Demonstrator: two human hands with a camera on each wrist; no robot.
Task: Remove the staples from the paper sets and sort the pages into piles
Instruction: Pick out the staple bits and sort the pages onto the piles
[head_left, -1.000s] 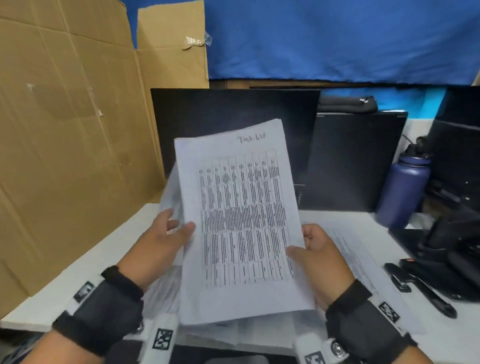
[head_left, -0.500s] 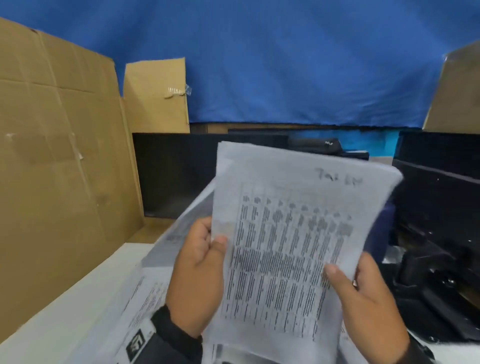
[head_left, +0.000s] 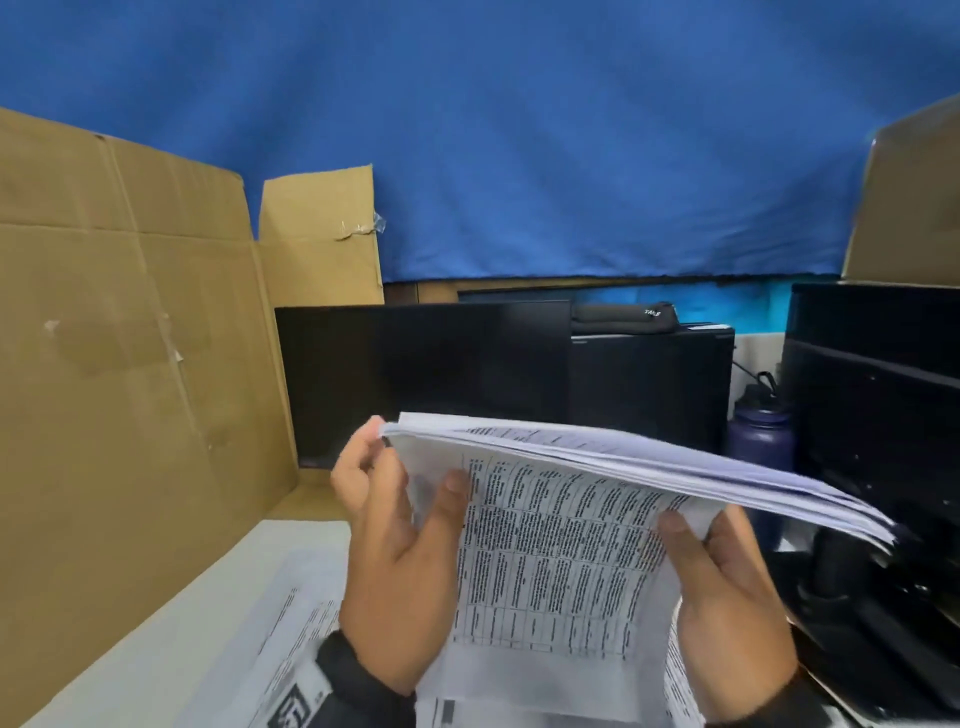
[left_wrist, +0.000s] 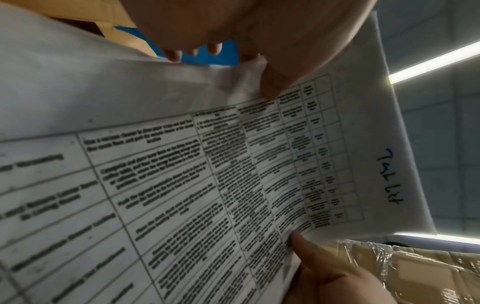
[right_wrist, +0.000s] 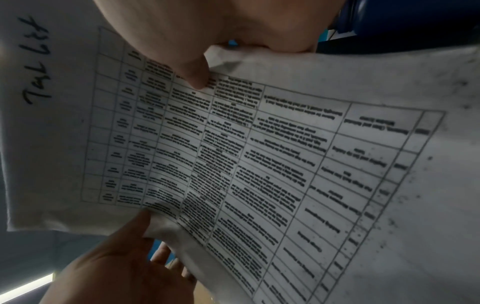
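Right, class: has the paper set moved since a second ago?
Yes: the paper set has shifted right across the black monitor towards the purple bottle, its top tipped away.

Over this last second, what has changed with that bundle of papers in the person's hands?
The paper set was lifted off the desk toward the face, and its top now folds over away from the person. The left hand slid up to its upper left corner. The right hand still grips the right edge; loose pages stay on the desk.

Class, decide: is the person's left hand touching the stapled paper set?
Touching. The head view shows the left hand gripping the paper set at its left edge, thumb on the printed page.
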